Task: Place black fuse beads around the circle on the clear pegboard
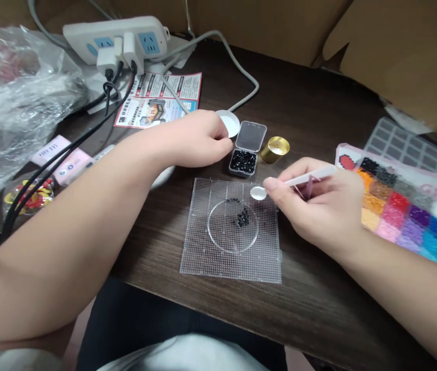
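Right hand (322, 206) is pinching white spoon (258, 194), centre-right; left hand (198, 138) is curling fingers, hold unclear; Chinese-printed leaflet (185, 86) is lying upper centre-left

Hands (324, 208), white spoon (258, 194), clear pegboard (233, 267), black beads (243, 162)

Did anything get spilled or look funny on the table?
Maybe: a little clump of black beads sits inside the clear ring on the pegboard. It looks odd because they're bunched up untidily. I can't tell whether they were spilled.
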`<state>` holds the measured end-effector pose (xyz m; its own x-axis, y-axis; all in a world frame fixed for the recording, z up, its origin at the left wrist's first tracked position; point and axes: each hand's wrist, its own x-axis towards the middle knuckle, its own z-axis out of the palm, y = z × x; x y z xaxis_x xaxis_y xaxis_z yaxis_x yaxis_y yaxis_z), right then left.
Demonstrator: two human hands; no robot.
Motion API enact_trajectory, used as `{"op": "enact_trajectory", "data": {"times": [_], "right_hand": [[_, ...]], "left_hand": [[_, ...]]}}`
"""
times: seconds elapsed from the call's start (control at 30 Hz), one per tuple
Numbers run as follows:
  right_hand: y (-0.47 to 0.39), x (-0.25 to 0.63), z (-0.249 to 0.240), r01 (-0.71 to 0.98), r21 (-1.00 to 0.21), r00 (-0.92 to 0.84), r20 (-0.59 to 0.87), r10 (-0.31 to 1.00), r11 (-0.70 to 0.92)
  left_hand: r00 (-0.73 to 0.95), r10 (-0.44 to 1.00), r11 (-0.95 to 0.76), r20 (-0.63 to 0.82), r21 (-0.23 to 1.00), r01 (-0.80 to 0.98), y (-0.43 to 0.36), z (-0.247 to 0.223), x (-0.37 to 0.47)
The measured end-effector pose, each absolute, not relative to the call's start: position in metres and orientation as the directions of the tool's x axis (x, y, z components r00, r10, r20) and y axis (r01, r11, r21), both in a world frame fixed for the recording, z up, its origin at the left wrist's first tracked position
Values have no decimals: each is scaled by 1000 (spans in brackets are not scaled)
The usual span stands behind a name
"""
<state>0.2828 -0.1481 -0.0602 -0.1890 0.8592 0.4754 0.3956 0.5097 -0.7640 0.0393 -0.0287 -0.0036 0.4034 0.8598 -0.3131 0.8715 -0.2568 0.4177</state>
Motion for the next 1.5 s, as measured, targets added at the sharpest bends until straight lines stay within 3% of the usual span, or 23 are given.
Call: {"op": "enact_trajectory", "data": {"times": [0.2,0.5,0.7,0.83,0.9,1.03,1.17,1.2,1.27,1.37,1.5], "right_hand": [[-138,280,-63,295,-916,-62,268,962,274],[-135,279,-56,307,-947,76,124,989,95],[-129,284,-39,518,-814,245,-152,958,-262],[-132,293,-31,632,-681,286,-240,928,-371],[-137,303,-32,661,-666,286,-202,937,-346],[-163,325,-43,642,-760,232,68,970,-100],[-190,328,-52,623,-777,-139,9,990,94],[-193,325,-54,597,-782,-226,51,973,180],[-193,318,-54,564,-774,-287,141,947,286],[-182,311,-52,527,-800,-344,107,933,286],[-172,313,-48,475,-825,-397,110,911,306]], "left_hand": [[424,846,-266,-324,433,862,-28,-4,38],[408,851,-232,-330,461,857,-29,1,39],[413,855,-273,-315,405,873,-29,2,38],[419,851,-290,-317,381,878,-29,3,39],[435,845,-303,-310,393,868,-28,0,39],[473,838,-323,-272,453,831,-26,-5,34],[455,853,-302,-254,471,829,-30,2,27],[451,851,-281,-268,494,823,-33,7,25],[443,808,-203,-389,522,828,-36,16,21],[481,700,-191,-528,511,838,-33,23,12],[455,668,-173,-589,472,865,-15,10,-1]]}}
